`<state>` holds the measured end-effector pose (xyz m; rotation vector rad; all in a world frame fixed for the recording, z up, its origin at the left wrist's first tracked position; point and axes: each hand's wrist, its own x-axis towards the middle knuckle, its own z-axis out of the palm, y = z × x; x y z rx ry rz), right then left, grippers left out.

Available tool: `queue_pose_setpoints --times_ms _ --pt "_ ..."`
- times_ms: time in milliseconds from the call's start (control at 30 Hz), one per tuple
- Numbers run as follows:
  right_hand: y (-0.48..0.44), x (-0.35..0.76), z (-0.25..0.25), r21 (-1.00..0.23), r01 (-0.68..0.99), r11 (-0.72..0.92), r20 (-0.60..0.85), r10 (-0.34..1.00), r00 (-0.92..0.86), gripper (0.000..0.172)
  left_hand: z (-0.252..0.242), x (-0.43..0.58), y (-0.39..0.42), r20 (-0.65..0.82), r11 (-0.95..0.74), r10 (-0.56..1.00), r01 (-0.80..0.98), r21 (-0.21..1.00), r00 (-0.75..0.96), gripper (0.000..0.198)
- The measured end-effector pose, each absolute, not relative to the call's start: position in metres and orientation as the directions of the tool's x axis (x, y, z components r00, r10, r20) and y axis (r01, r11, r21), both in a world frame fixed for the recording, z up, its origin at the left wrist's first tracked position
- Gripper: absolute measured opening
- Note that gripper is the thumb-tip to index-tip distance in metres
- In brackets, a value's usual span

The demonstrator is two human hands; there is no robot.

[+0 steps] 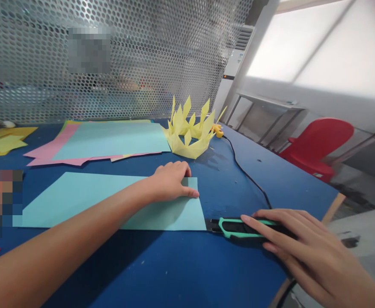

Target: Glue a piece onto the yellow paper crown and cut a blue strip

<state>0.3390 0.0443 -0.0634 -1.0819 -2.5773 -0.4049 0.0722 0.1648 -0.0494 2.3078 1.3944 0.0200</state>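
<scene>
Paper pinned flat, cutter gripped at its corner.
The teal sheet [110, 201] is pressed to the bench [181, 265] by the open left hand [171, 182]; at 4 o'clock, the utility knife [239, 226] is clasped by the right hand [299, 244].

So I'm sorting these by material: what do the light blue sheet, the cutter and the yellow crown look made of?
Light blue sheet: thin matte paper, lying flat with crisp edges. Cutter: seemingly plastic, a smooth green and black body, with a dark blade tip, probably metal. Yellow crown: folded matte paper, with sharp creases and points.
</scene>
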Motion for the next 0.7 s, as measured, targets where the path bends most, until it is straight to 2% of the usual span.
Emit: queue_pose_setpoints --times_ms 233,400,700 --pt "0.0456 0.3402 -0.0646 0.158 0.704 0.692 0.41 0.603 -0.685 0.039 -0.0491 0.0722 0.1649 -0.216 -0.386 0.846 0.839 0.383 0.487 0.041" --pt "0.0434 0.3453 -0.0678 0.159 0.72 0.676 0.375 0.633 -0.677 0.043 -0.0472 0.0739 0.1638 -0.221 -0.379 0.848 0.843 0.382 0.481 0.041" --pt "0.0472 0.3398 -0.0678 0.108 0.734 0.671 0.37 0.658 -0.656 0.044 -0.0495 0.0722 0.1648 -0.214 -0.38 0.848 0.838 0.391 0.484 0.042"
